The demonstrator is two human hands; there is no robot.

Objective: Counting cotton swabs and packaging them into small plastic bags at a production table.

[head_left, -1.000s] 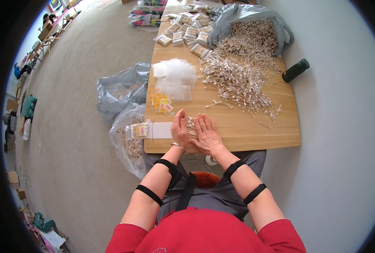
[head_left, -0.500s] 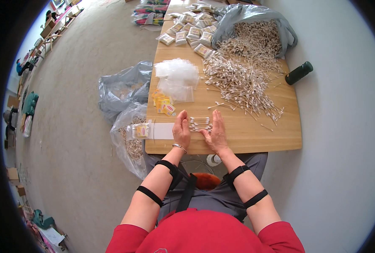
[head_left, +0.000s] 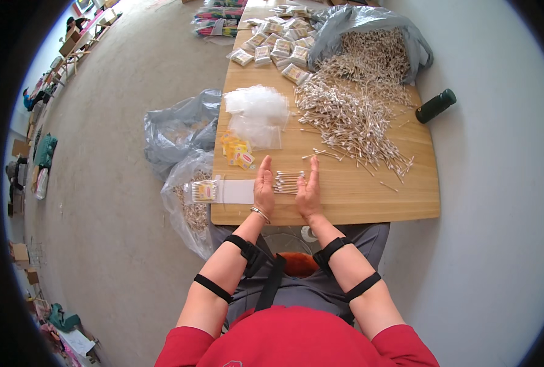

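Observation:
A small row of cotton swabs [head_left: 288, 182] lies side by side on the table near its front edge. My left hand [head_left: 264, 188] stands on edge at the row's left end, its fingers stretched out and palm facing the swabs. Opposite it, my right hand [head_left: 309, 194] is held the same way, flat and upright, at the right ends. The swabs sit between the two palms; neither hand is wrapped round them. A white card strip [head_left: 239, 191] extends left from my left hand. Beyond it is a clear packet of swabs [head_left: 204, 191].
A large heap of loose swabs [head_left: 351, 113] spills from a grey plastic bag [head_left: 420, 52]. Packed swab packets [head_left: 282, 48], clear empty sachets [head_left: 257, 110] and yellow labels [head_left: 238, 150] lie at left. A dark green bottle [head_left: 436, 106] stands at the right edge; bags [head_left: 183, 128] sit beside the table.
My right hand has straightened upright, and its thumb has drawn back from over the swabs. The row looks slightly more even. My left hand has barely moved.

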